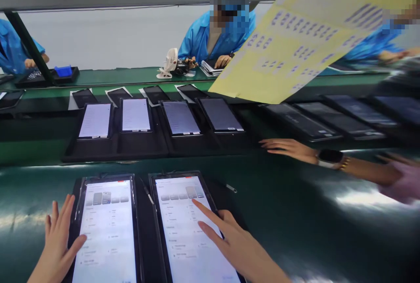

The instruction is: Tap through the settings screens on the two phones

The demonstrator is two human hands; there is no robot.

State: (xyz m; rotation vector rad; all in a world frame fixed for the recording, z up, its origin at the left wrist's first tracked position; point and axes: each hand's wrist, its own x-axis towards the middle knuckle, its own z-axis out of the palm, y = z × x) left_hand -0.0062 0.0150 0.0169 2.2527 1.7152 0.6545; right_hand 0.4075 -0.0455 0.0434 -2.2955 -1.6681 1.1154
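Two lit tablets lie side by side in a black tray on the green bench. My left hand rests at the left edge of the left tablet, fingers spread, thumb over its screen. Above the right tablet is my right hand, its index finger stretched toward the screen and its thumb apart. Whether the fingertip touches the glass I cannot tell. Both screens show a white page with small pictures and text lines. A thin pen-like tool lies between the tablets, and a small metal pin lies to the right.
Behind, several tablets, one a lit tablet, lie in a black tray. A co-worker's hand reaches in from the right. A yellow sheet hangs overhead. Across the bench sit a white fan and a person in blue.
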